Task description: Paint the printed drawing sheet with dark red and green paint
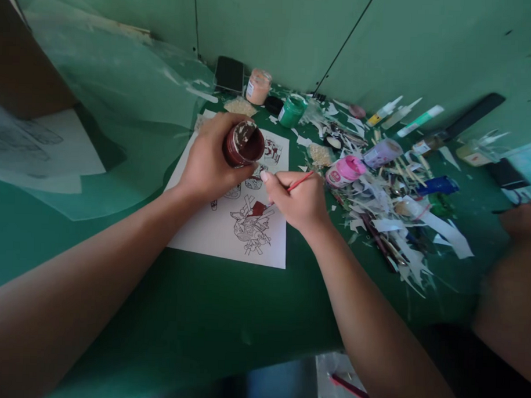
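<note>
My left hand (212, 156) is wrapped round an open jar of dark red paint (252, 149), tilted so that its mouth faces me. A thin red-handled paintbrush (300, 181) is pinched in my right hand (298, 200), close to the jar's lower right side. The brush tip is hidden by my fingers. Under both hands lies a white sheet (190, 237) with black line drawings. One patch (259, 208) in the lower drawing is dark red, and more red shows in the drawing at the upper right.
Jars of peach (258, 87), green (293, 110), pink (345, 171) and lilac paint (382, 152) stand beyond and to the right. Paper scraps (386, 226) are heaped there. Clear plastic sheeting (134, 96) covers the left side. Another person's arm (515, 271) is at the right edge.
</note>
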Demonstrator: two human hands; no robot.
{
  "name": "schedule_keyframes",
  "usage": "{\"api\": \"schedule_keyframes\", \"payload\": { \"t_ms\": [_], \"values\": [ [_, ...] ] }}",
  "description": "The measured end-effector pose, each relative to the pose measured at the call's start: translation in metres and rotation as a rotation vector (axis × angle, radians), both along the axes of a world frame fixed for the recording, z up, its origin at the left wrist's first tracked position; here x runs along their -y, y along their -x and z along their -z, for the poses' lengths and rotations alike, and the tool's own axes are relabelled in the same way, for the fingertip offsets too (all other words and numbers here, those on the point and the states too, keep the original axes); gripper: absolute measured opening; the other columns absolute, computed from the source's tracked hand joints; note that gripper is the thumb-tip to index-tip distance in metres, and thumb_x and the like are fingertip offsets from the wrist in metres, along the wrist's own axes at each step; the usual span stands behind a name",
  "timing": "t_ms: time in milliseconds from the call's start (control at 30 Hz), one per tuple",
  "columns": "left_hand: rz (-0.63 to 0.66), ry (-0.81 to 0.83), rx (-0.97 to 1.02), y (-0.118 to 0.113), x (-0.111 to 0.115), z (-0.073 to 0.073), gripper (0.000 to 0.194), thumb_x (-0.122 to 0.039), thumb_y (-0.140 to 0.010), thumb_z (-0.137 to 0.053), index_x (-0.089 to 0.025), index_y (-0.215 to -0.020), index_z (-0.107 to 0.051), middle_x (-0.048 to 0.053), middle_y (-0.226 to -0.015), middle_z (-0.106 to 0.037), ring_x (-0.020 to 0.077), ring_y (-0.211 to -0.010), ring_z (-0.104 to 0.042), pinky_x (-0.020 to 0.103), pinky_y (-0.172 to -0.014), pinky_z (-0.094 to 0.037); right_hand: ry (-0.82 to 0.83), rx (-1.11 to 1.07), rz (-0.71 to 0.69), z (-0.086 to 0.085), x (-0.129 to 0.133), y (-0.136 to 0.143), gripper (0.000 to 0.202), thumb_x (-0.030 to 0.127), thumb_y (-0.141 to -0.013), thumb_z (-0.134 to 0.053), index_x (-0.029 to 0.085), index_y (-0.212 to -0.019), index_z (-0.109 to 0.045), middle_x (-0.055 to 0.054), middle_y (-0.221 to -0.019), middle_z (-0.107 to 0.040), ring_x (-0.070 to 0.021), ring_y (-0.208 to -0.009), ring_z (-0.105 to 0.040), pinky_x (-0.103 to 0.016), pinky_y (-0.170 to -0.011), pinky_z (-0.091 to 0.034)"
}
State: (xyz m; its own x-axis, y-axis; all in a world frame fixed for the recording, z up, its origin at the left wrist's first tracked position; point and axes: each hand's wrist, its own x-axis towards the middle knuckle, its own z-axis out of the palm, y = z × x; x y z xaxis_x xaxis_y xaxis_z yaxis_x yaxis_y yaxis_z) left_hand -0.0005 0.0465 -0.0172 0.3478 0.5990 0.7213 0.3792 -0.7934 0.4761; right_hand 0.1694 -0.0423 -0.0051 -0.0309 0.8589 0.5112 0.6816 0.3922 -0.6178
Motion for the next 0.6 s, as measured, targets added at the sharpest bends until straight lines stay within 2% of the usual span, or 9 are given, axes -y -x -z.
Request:
{"api": "schedule_keyframes", "payload": {
  "t_ms": [100,233,367,467,600],
  "values": [
    [-0.003,0.007,-0.007,0.001,-0.001,0.001,0.058,-0.02,-0.064,-0.081,-0.02,-0.116,-0.056,0.006,-0.116,-0.066,0.0256,-0.106,-0.064,0.041,-0.092,-0.054,-0.069,-0.083,0.069,-0.002,-0.001,-0.001,0.049,0.037,-0.092,-0.058,0.02,-0.048,-0.049,0.004,-0.043,-0.047,-0.0072,-0.043,-0.045,-0.025,-0.048,-0.033],
    [-0.006,0.033,-0.042,0.002,0.002,0.0,0.057,-0.021,-0.066,-0.078,-0.022,-0.118,-0.055,0.006,-0.115,-0.064,0.0264,-0.106,-0.062,0.042,-0.089,-0.054,-0.224,-0.395,0.166,-0.011,-0.001,0.0,0.047,0.04,-0.093,-0.053,0.021,-0.051,-0.054,0.005,-0.044,-0.05,-0.007,-0.041,-0.048,-0.024,-0.045,-0.038],
    [0.044,0.033,-0.097,0.003,0.007,-0.004,0.052,-0.023,-0.07,-0.075,-0.02,-0.118,-0.055,0.007,-0.116,-0.064,0.0266,-0.107,-0.061,0.04,-0.091,-0.051,-0.325,-0.676,0.154,-0.017,0.001,0.002,0.049,0.049,-0.093,-0.051,0.021,-0.053,-0.06,0.003,-0.045,-0.053,-0.0087,-0.039,-0.051,-0.024,-0.04,-0.041],
    [0.106,0.013,-0.132,0.004,0.01,-0.007,0.049,-0.021,-0.071,-0.074,-0.021,-0.118,-0.056,0.007,-0.114,-0.065,0.0261,-0.106,-0.061,0.039,-0.09,-0.05,-0.308,-0.681,0.098,-0.017,0.002,0.003,0.046,0.048,-0.093,-0.053,0.021,-0.057,-0.065,0.002,-0.049,-0.059,-0.0093,-0.042,-0.055,-0.025,-0.042,-0.045],
    [0.156,0.0,-0.14,0.003,0.012,-0.009,0.048,-0.017,-0.071,-0.071,-0.02,-0.116,-0.057,0.006,-0.111,-0.065,0.0247,-0.102,-0.062,0.039,-0.09,-0.049,-0.181,-0.511,0.041,-0.016,0.004,0.006,0.04,0.047,-0.092,-0.056,0.022,-0.064,-0.067,0.001,-0.057,-0.065,-0.01,-0.05,-0.062,-0.024,-0.048,-0.051]
  ]
}}
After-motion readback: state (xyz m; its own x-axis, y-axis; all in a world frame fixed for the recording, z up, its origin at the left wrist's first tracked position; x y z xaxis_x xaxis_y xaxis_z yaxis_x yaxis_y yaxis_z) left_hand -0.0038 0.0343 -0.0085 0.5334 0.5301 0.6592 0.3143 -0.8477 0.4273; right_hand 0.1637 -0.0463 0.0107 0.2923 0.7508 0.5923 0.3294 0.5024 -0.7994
